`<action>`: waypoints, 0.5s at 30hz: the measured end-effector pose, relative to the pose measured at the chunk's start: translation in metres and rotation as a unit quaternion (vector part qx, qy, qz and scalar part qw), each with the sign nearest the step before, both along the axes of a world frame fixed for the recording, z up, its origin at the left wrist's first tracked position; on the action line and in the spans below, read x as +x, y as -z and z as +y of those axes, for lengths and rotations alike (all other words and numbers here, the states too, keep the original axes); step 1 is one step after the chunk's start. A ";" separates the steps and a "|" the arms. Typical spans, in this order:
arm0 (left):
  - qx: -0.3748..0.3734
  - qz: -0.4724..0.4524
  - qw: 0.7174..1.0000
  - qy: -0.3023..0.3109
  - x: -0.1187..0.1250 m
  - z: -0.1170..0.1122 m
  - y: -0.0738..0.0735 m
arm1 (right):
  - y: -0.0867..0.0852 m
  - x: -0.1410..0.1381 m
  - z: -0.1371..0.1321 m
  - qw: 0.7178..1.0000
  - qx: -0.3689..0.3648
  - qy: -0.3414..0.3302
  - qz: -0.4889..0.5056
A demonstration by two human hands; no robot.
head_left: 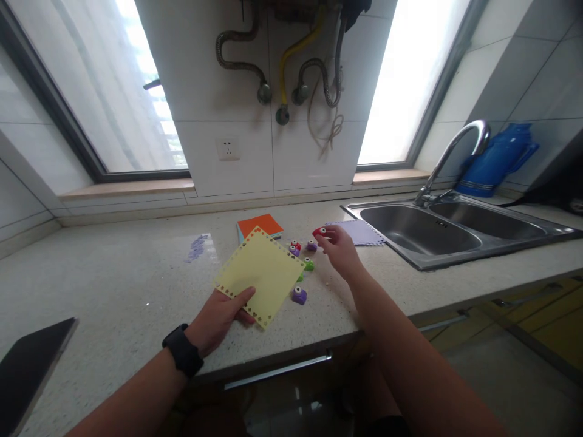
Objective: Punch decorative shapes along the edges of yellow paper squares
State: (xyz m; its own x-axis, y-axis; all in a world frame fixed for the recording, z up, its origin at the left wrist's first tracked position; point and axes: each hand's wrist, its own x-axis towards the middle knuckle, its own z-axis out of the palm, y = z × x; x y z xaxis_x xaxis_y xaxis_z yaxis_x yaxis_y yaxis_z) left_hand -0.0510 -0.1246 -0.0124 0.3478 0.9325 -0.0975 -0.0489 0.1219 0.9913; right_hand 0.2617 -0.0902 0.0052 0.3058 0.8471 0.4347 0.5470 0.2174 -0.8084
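Note:
My left hand (228, 312) holds a sheet of yellow paper (262, 273), thumb on top and fingers beneath. Small punched shapes line the paper's edges. In my right hand (337, 249) a small red craft punch (320, 232) is pinched between thumb and fingertips, raised just above the counter. Between the hands lie more craft punches: a red one (296, 244), a purple one (311, 245), a green one (309, 264) and another purple one (299, 295) nearest me. The yellow sheet partly hides a second green one (300, 277).
Behind the yellow sheet lies a stack of coloured paper (268, 226), orange on top. Punched lilac paper (359, 232) rests by the steel sink (410, 261). Purple paper bits (197, 247) are scattered left. A dark flat object (34, 364) sits at the counter's left; a blue jug (494, 161) stands behind the sink.

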 end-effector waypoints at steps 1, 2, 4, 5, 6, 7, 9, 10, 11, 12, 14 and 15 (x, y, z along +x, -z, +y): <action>-0.004 -0.005 1.000 -0.004 0.000 0.000 0.000 | -0.002 -0.002 -0.008 0.999 0.010 -0.001 0.040; -0.009 -0.010 1.000 -0.010 0.000 0.001 0.000 | -0.002 -0.004 -0.018 0.997 0.020 -0.003 0.078; -0.020 -0.019 0.999 -0.021 0.000 0.001 0.000 | -0.003 -0.012 -0.039 0.968 0.052 -0.031 0.242; -0.025 -0.022 0.999 -0.026 0.000 0.000 -0.001 | -0.002 -0.017 -0.050 0.936 0.064 -0.060 0.340; -0.028 -0.028 0.999 -0.029 0.000 0.000 -0.002 | -0.001 -0.023 -0.061 0.907 0.065 -0.083 0.408; -0.029 -0.035 0.998 -0.031 0.000 -0.001 -0.002 | 0.000 -0.030 -0.070 0.884 0.062 -0.096 0.454; -0.026 -0.049 0.998 -0.033 0.000 -0.003 -0.004 | 0.003 -0.046 -0.086 0.852 0.058 -0.107 0.508; -0.023 -0.054 0.998 -0.034 0.000 -0.003 -0.004 | 0.005 -0.054 -0.092 0.841 0.056 -0.113 0.526; -0.020 -0.057 0.998 -0.034 0.000 -0.004 -0.005 | 0.007 -0.063 -0.097 0.833 0.055 -0.120 0.538; -0.018 -0.057 0.998 -0.036 0.000 -0.004 -0.005 | 0.009 -0.071 -0.099 0.827 0.058 -0.126 0.545; -0.014 -0.058 0.997 -0.041 -0.001 -0.004 -0.004 | 0.015 -0.086 -0.102 0.822 0.064 -0.139 0.548; -0.013 -0.059 0.997 -0.043 -0.002 -0.003 -0.003 | 0.018 -0.093 -0.103 0.824 0.070 -0.146 0.544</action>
